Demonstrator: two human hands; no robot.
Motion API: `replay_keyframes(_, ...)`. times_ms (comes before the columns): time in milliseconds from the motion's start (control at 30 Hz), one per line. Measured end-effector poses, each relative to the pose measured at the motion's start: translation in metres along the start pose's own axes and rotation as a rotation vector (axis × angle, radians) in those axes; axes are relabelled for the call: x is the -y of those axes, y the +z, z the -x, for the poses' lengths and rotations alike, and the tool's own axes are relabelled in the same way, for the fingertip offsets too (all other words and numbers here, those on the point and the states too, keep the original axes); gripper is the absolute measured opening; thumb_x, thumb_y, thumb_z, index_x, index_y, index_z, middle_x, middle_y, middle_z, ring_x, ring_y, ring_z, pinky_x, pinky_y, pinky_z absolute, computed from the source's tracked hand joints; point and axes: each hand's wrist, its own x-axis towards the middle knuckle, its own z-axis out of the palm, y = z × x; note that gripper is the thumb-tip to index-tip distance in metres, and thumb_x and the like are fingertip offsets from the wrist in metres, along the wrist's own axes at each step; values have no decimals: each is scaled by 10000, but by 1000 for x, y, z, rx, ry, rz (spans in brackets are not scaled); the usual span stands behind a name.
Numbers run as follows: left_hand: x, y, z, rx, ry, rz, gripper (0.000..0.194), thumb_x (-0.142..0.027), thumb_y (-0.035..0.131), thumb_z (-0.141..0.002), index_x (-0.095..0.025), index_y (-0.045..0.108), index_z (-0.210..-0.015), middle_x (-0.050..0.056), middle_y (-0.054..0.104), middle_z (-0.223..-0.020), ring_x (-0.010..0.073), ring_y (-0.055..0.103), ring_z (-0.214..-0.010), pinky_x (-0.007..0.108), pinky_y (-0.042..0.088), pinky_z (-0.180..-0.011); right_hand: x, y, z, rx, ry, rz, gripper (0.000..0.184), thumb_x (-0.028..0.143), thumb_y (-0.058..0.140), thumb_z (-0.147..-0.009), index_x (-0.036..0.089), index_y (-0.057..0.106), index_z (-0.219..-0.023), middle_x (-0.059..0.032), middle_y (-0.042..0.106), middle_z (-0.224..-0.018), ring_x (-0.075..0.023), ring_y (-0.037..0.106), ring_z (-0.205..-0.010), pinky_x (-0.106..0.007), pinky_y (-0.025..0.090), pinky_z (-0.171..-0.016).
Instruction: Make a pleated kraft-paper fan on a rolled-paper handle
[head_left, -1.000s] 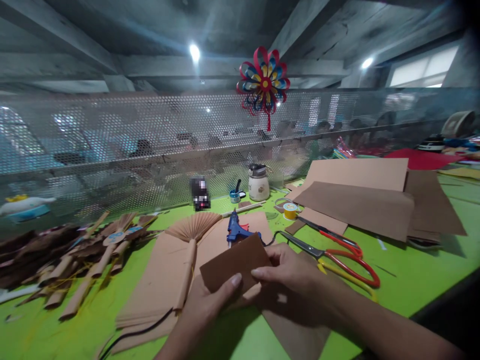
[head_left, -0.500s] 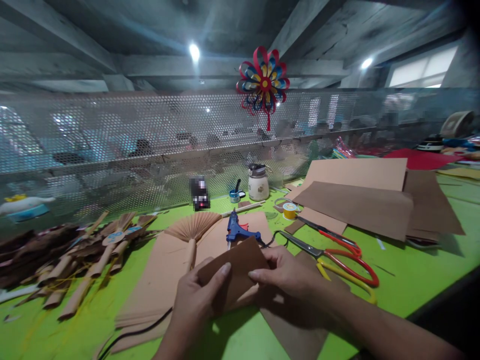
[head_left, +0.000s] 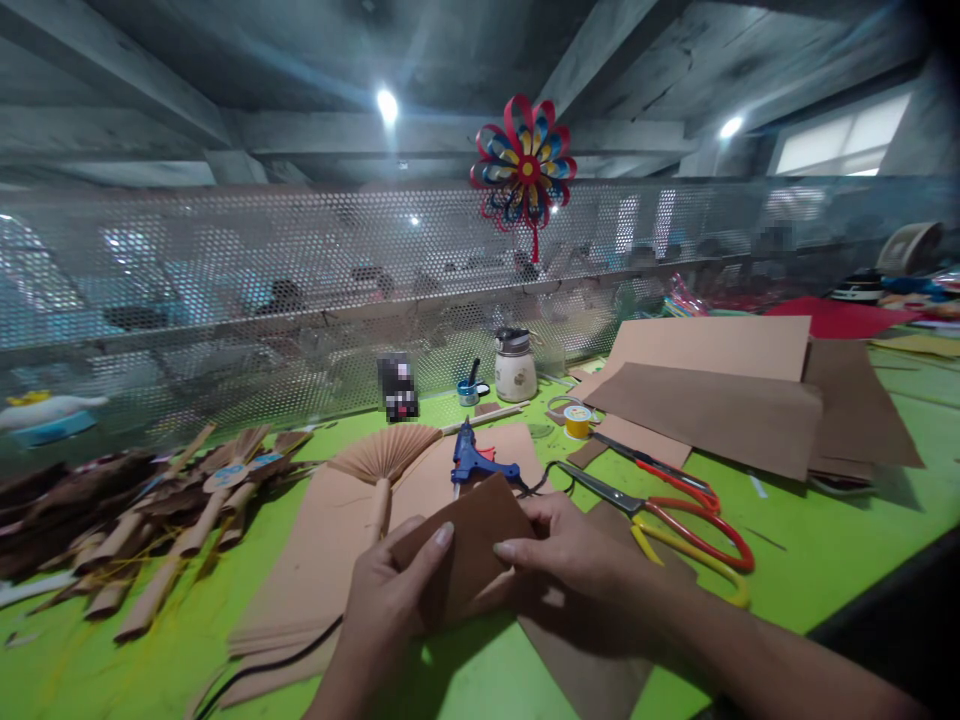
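Both of my hands hold one brown paper sheet (head_left: 472,525) just above the green table (head_left: 817,560). My left hand (head_left: 390,600) grips its near left edge with the thumb on top. At the right edge, my right hand (head_left: 574,550) pinches the sheet, fingers curled. Under the sheet lies a stack of tan paper (head_left: 322,560) with a folded paper fan (head_left: 382,465) on it. A blue glue gun (head_left: 476,460) lies just beyond the sheet.
Red-handled scissors (head_left: 675,505) lie right of my hands, with a yellow tape roll (head_left: 579,420) behind them. Big brown sheets (head_left: 720,400) are piled at the right. Several finished fans (head_left: 172,510) lie at the left. A perforated metal screen (head_left: 300,300) bounds the table's far side.
My left hand has shifted a little left and up along the sheet's edge, and the sheet now tilts more steeply. My right hand has barely moved.
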Motion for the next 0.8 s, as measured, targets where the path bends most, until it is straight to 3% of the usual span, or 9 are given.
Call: replay_keyframes(800, -3, -1, 2, 51, -9, -63, 363, -414, 824, -584, -140, 674, -769, 35, 668, -635, 198, 633, -585, 263, 513, -537, 2, 1, 1, 5, -5, -5, 180, 278, 715, -728, 152, 717, -856, -40, 643, -764, -150, 571, -700, -267, 427, -635)
